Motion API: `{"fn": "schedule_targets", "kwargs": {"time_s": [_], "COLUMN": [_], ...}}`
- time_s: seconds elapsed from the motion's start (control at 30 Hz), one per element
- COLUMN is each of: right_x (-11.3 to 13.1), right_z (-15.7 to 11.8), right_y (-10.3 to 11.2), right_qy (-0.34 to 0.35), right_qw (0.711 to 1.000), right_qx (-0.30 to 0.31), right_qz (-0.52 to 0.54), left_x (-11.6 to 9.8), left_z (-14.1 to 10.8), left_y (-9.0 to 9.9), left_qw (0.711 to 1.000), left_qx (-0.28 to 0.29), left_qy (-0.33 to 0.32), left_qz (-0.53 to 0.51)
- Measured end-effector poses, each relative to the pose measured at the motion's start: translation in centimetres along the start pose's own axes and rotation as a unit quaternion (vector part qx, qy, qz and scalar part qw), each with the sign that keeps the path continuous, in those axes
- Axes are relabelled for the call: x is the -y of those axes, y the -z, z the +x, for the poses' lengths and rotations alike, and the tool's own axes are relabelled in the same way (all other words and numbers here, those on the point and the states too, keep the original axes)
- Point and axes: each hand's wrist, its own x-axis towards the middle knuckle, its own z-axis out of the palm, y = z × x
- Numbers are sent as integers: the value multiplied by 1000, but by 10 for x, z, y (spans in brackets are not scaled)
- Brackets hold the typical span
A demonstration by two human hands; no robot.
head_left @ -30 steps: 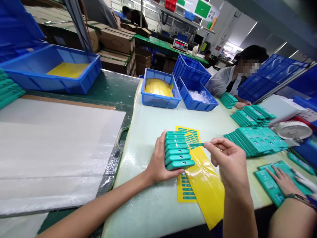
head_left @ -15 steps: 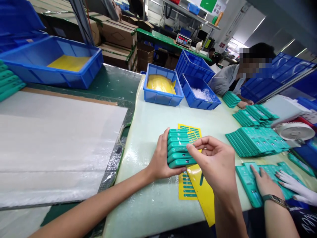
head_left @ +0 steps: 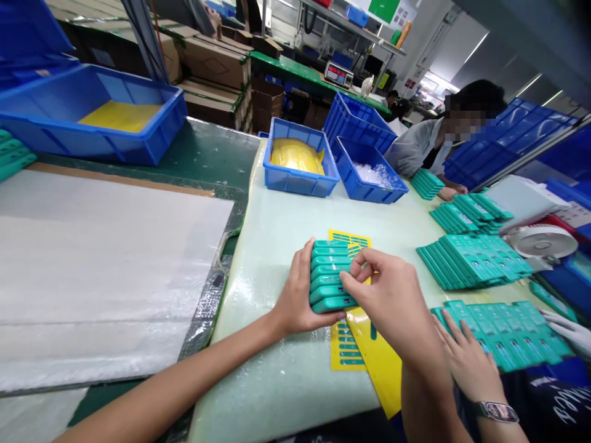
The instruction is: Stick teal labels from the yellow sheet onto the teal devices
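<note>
My left hand (head_left: 295,298) is wrapped round a stack of flat green plastic cases (head_left: 327,278), holding it tilted above the table with the narrow ends facing me. At the stack's right side is my right hand (head_left: 392,295), its thumb touching the end of one middle case. Thumb and forefinger are drawn close together; anything between them is too small to make out. Beneath the stack lies a yellow sheet with rows of green strip labels (head_left: 349,341). A plainer yellow sheet (head_left: 383,369) overlaps it and passes under my right wrist.
Blue bins hold a yellow bundle (head_left: 295,157) and clear small pieces (head_left: 372,174). To the right, a co-worker's hand (head_left: 475,363) rests by a row of green cases (head_left: 508,329). More stacked cases (head_left: 471,261) and a white fan (head_left: 542,243) stand beyond. White board (head_left: 106,264) at left.
My right hand has shifted slightly left, its thumb still at the stack's ends. At the right, the co-worker's hands have moved apart along the green cases. The view has shifted slightly.
</note>
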Motion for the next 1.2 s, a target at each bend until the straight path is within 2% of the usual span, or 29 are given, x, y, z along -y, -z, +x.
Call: {"fn": "schedule_targets", "kwargs": {"time_s": [0.07,0.1,0.2,0.3,0.33,0.47,0.6,0.7,0.9,1.2], "right_x": [-2,-6,-21,-31,-32,-27,-19,-16,-11,-6], "right_z": [6,8,12,7,4,-9,-21,-25,-27,-30], "right_y": [14,23,49,63,63,44,15,2,-8,-13], "right_qy": [13,19,47,97,115,127,47,1,-20,-50], "right_qw": [997,997,997,971,961,926,948,957,956,958], "right_qx": [-15,-17,-27,-90,-89,5,-37,-60,-71,-45], "right_qz": [-81,-78,61,198,237,356,312,285,285,280], "left_x": [0,1,2,2,2,0,0,0,1,1], "left_z": [0,0,0,1,1,2,1,1,1,0], "left_y": [1,1,1,1,1,0,0,0,0,0], "left_qw": [1000,1000,1000,1000,1000,1000,1000,1000,1000,1000], "left_qx": [0,-1,1,1,-2,-11,-10,-8,-4,4], "left_qy": [5,6,3,-5,-6,-4,-3,-1,0,8], "left_qz": [-3,-5,-8,-11,-12,-15,-17,-14,-12,-9]}}
